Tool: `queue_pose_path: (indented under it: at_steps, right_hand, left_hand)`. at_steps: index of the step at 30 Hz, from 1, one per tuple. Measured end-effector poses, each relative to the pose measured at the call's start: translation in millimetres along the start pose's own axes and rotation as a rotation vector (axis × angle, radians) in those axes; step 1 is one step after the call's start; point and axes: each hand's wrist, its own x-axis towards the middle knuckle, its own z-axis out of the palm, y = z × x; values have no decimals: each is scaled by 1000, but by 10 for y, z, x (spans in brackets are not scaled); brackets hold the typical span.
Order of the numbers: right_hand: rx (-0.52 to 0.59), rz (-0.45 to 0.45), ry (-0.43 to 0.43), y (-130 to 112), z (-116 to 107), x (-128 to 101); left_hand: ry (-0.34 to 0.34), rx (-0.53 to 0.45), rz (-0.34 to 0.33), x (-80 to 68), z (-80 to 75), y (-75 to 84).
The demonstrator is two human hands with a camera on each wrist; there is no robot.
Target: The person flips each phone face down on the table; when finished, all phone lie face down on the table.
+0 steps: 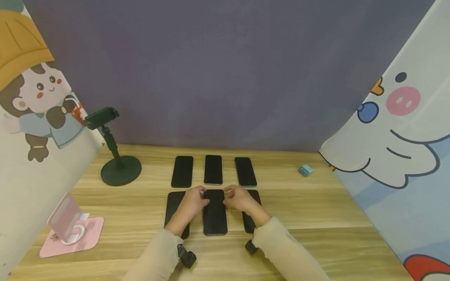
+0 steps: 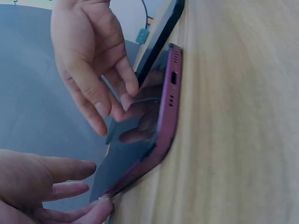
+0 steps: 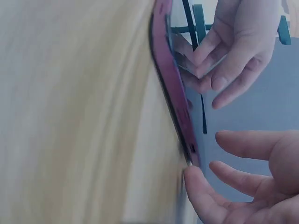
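Left hand [image 1: 191, 203], right hand [image 1: 240, 198] – grips loose, fingertips touching middle phone [image 1: 215, 212] edges – no readable writing.

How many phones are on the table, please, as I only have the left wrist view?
Observer: Six phones, in two rows of three on the table.
Operator: Which one are the hands on?
Observer: The middle phone of the near row; the left hand and right hand touch its far end.
Operator: Is anything else beside them?
Observer: A green stand at the left rear and a pink stand at the left front.
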Motion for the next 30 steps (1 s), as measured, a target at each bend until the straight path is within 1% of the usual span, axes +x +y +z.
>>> queue_pose_path:
  at_steps: [2, 6, 8, 11, 17, 20, 26, 30]
  right_hand:
    - [30, 7, -15, -17, 53, 23]
    - [103, 23, -26, -55, 134, 59]
    - [116, 43, -18, -73, 157, 72]
    - [107, 61, 1, -87, 170, 83]
    - [144, 88, 11, -74, 174, 80]
    - [185, 82, 13, -50, 155, 68]
    - [317, 38, 4, 3, 91, 48]
    - [400, 16, 19, 22, 47, 46]
  left_hand:
    - [-15, 12, -17, 14, 19, -27]
    - [2, 36, -23, 31, 56, -52]
    - [15, 44, -9, 36, 68, -56]
    - [23, 52, 12, 37, 76, -55]
    - [23, 46, 18, 23, 80, -49]
    - [23, 35, 23, 26, 86, -49]
    - [37, 17, 46, 15, 112, -49]
    - [59, 1, 91, -8, 142, -36]
